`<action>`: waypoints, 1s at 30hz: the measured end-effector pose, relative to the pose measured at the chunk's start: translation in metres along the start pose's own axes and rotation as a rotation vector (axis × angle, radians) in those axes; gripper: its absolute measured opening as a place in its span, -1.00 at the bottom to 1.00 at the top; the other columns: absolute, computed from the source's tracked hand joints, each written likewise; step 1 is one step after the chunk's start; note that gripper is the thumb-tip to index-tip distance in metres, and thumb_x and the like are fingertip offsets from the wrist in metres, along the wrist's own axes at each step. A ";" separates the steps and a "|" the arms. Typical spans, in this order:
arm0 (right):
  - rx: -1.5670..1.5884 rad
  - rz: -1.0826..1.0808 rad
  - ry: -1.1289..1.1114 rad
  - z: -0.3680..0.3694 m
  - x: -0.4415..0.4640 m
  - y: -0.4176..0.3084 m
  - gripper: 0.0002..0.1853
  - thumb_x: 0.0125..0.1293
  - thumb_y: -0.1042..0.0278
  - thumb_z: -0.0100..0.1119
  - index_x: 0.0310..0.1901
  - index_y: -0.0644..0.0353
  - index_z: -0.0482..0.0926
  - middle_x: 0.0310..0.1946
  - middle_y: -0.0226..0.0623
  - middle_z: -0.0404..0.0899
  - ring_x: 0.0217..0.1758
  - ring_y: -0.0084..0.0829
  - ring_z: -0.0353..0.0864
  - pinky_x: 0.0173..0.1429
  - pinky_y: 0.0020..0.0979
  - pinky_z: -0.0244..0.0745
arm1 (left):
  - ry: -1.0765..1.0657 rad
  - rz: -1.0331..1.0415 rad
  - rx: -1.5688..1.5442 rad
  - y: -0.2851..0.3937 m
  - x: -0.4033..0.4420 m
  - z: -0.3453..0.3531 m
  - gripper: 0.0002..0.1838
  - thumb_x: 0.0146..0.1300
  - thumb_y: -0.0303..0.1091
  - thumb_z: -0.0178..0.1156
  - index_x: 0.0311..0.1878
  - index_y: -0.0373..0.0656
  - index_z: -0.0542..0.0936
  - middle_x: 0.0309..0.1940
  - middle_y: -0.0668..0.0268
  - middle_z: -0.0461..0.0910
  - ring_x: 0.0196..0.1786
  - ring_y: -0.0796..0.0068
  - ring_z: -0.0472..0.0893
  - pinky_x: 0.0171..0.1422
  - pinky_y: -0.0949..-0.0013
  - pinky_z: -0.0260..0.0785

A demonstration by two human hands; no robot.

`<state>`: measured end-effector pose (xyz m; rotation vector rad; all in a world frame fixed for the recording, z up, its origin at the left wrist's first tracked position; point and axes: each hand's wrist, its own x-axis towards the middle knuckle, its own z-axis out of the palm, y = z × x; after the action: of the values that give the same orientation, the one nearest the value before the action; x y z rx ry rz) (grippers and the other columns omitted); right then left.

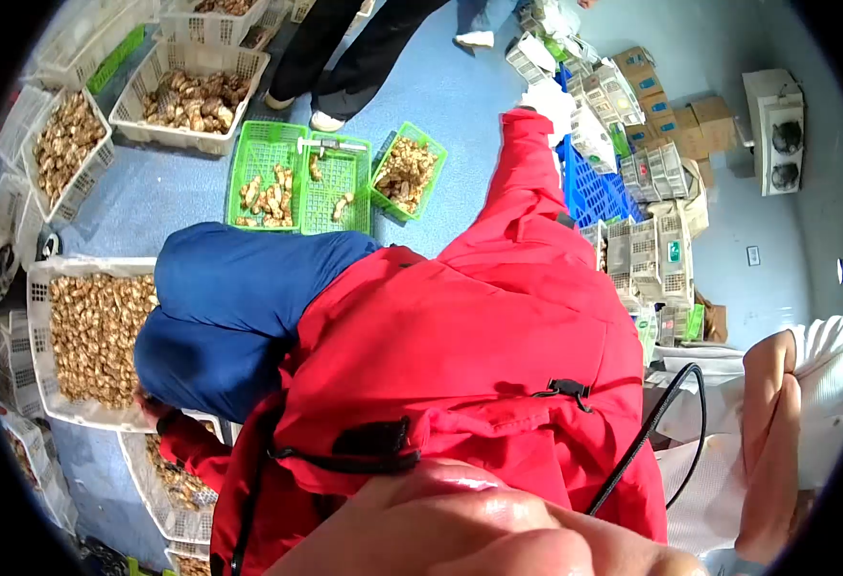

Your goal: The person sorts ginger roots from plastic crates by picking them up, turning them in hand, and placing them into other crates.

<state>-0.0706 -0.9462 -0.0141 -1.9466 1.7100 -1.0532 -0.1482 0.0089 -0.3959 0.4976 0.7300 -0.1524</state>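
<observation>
My left hand (pixel 147 407), partly hidden by the blue trouser leg (pixel 220 317), is at the near edge of a large white crate (pixel 105 416). That crate is filled with small brown-and-cream knobby roots (pixel 100 336). How its fingers are held does not show. My right arm (pixel 527 182) stretches away in a red sleeve; the hand beyond the cuff is out of sight. In front of my knees lie two green trays (pixel 340 171), (pixel 239 168) with a few roots in them. A caliper (pixel 333 145) rests across their far part. A smaller green basket (pixel 438 173) beside them is full of roots.
More white crates of roots stand at the far left (pixel 114 120) and lower left (pixel 186 528). A person in black trousers (pixel 364 67) stands beyond the trays. Stacked white crates (pixel 652 254), blue crates (pixel 584 182) and cardboard boxes (pixel 690 130) line the right side.
</observation>
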 end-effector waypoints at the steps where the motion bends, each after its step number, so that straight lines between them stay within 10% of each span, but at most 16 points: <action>1: -0.004 0.017 0.029 -0.019 0.026 0.015 -0.33 -0.06 0.19 0.16 0.15 0.23 0.27 0.07 0.01 0.39 0.16 -0.12 0.37 0.24 -0.32 0.23 | 0.183 0.046 -0.031 0.002 -0.004 0.011 -0.59 0.07 -0.08 0.20 -0.07 -0.12 0.51 -0.04 0.23 0.51 0.02 0.22 0.46 0.13 0.13 0.29; 4: -0.013 0.036 0.065 -0.051 0.078 0.051 -0.29 -0.07 0.21 0.20 0.18 0.22 0.23 0.10 0.00 0.36 0.18 -0.14 0.35 0.25 -0.33 0.21 | 0.257 0.203 0.067 -0.003 -0.013 0.045 -0.54 0.08 -0.07 0.18 0.00 -0.12 0.47 0.01 0.21 0.46 0.03 0.21 0.44 0.14 0.12 0.28; 7: -0.017 0.017 0.020 -0.066 0.109 0.062 -0.24 -0.08 0.23 0.23 0.21 0.20 0.19 0.12 -0.02 0.32 0.20 -0.16 0.32 0.26 -0.34 0.20 | -0.276 0.418 0.152 -0.011 -0.019 0.028 -0.47 0.12 -0.08 0.12 0.09 -0.18 0.35 0.04 0.20 0.39 0.06 0.27 0.39 0.14 0.16 0.29; 17: -0.043 -0.105 -0.163 -0.067 0.145 0.051 -0.08 -0.12 0.30 0.36 0.30 0.17 0.05 0.22 -0.06 0.21 0.28 -0.22 0.23 0.30 -0.38 0.14 | -0.222 0.387 0.016 -0.006 -0.002 0.037 -0.62 0.18 -0.18 0.10 -0.03 -0.22 0.41 -0.03 0.23 0.42 0.07 0.32 0.37 0.21 0.22 0.30; 20: -0.017 -0.116 -0.236 -0.073 0.156 0.043 -0.05 -0.13 0.33 0.37 0.31 0.19 0.02 0.23 -0.06 0.20 0.29 -0.22 0.21 0.31 -0.39 0.12 | -0.754 0.463 0.032 -0.008 0.006 0.046 -0.66 0.20 -0.21 0.10 -0.07 -0.24 0.42 -0.05 0.24 0.42 0.07 0.33 0.37 0.22 0.24 0.30; 22: 0.015 -0.121 -0.214 -0.075 0.158 0.047 -0.05 -0.14 0.35 0.37 0.31 0.21 0.02 0.23 -0.05 0.20 0.30 -0.22 0.20 0.32 -0.39 0.11 | 0.178 0.404 -0.093 -0.005 0.001 0.044 -0.67 0.18 -0.16 0.14 -0.13 -0.22 0.46 -0.08 0.27 0.46 0.04 0.34 0.41 0.25 0.21 0.31; 24: 0.064 -0.130 -0.117 -0.071 0.156 0.051 -0.05 -0.14 0.36 0.36 0.31 0.22 0.03 0.23 -0.05 0.21 0.30 -0.21 0.20 0.32 -0.39 0.10 | -0.376 0.372 -0.171 -0.019 -0.034 0.056 -0.65 0.13 -0.17 0.21 -0.17 -0.26 0.47 -0.17 0.26 0.52 -0.04 0.35 0.46 0.22 0.21 0.34; 30: 0.009 -0.047 -0.061 -0.104 0.163 0.095 -0.06 -0.12 0.32 0.34 0.31 0.22 0.02 0.23 -0.06 0.20 0.30 -0.22 0.20 0.32 -0.40 0.10 | -0.209 0.367 -0.046 -0.005 -0.014 0.056 -0.63 0.08 -0.23 0.25 -0.10 -0.20 0.46 -0.14 0.27 0.50 -0.04 0.33 0.45 0.18 0.20 0.36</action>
<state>-0.2116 -1.0995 0.0399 -2.0015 1.6316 -1.0051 -0.1264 -0.0232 -0.3523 0.5546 0.4280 0.1541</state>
